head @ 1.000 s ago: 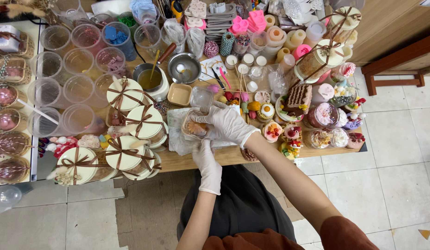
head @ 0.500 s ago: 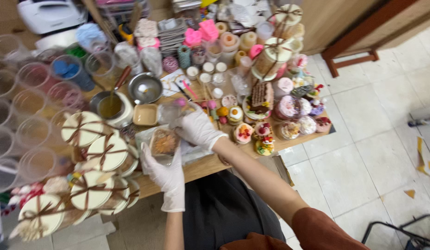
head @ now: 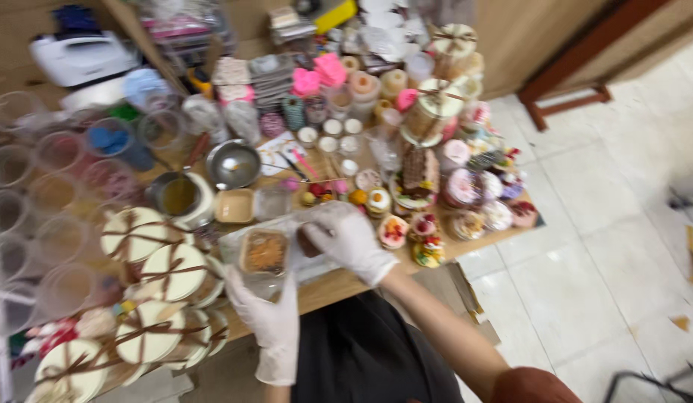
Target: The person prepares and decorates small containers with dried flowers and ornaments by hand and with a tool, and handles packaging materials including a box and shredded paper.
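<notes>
At the far left, clear plastic cups (head: 59, 240) are ranged in rows, and beside them lie round cream boxes tied with brown ribbon (head: 167, 270). Next to these, a small clear plastic container with an orange-brown filling (head: 263, 254) is cupped from below by the white-gloved left hand (head: 269, 306), over the front edge of the crowded wooden table (head: 339, 283); half a second ago it was held slightly higher and was less squarely seen from above. Its filling is seen as a blurred, rough orange surface inside rounded transparent walls. The white-gloved right hand (head: 346, 239), which was stretched towards the decorations further back, has been drawn in beside the container, its fingers curled around a small dark reddish piece (head: 309, 242) whose kind cannot be told. To the right stand small colourful cake-shaped pieces (head: 425, 239).
</notes>
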